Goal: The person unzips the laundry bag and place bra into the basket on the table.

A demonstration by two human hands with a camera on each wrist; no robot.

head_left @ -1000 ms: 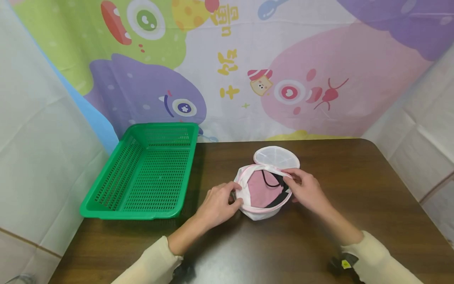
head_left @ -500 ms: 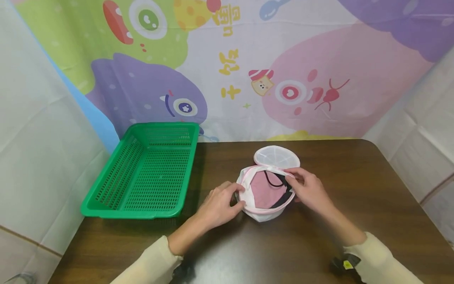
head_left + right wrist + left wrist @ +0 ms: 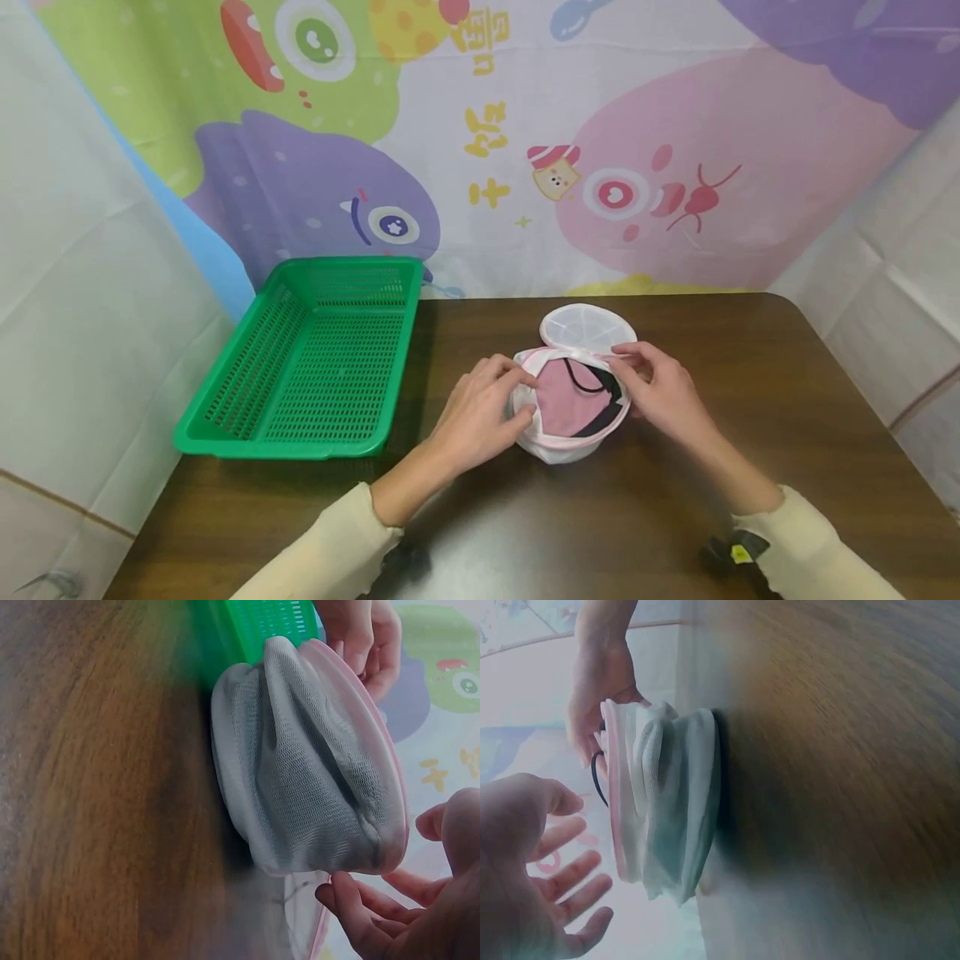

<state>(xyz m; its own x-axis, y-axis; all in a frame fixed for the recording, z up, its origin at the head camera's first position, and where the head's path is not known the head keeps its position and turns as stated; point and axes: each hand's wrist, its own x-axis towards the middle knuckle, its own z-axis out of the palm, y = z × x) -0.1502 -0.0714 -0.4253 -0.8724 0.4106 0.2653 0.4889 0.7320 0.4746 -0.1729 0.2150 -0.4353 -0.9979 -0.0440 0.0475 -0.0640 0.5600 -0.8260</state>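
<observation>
A round white mesh laundry bag [image 3: 558,448] with pink trim stands on the table, its lid [image 3: 585,327] flipped back. Inside lies a pink cloth item [image 3: 570,400] with black parts and a black cord loop [image 3: 581,382]; its kind is unclear. My left hand [image 3: 480,412] is over the bag's left rim. In the left wrist view its fingers [image 3: 581,866] are spread and apart from the bag. My right hand [image 3: 663,392] holds the right rim near the lid, thumb on the inner side, fingers against the outer mesh [image 3: 307,780].
A green slotted plastic basket [image 3: 330,375] stands on the left of the brown wooden table [image 3: 750,400]. Behind the table hangs a cartoon-printed curtain [image 3: 465,242]. Pale panels [image 3: 900,275] stand on both sides.
My left hand has moved right, further over the rim. The bag has shifted slightly right, and my right hand has moved with it. The basket stays where it was.
</observation>
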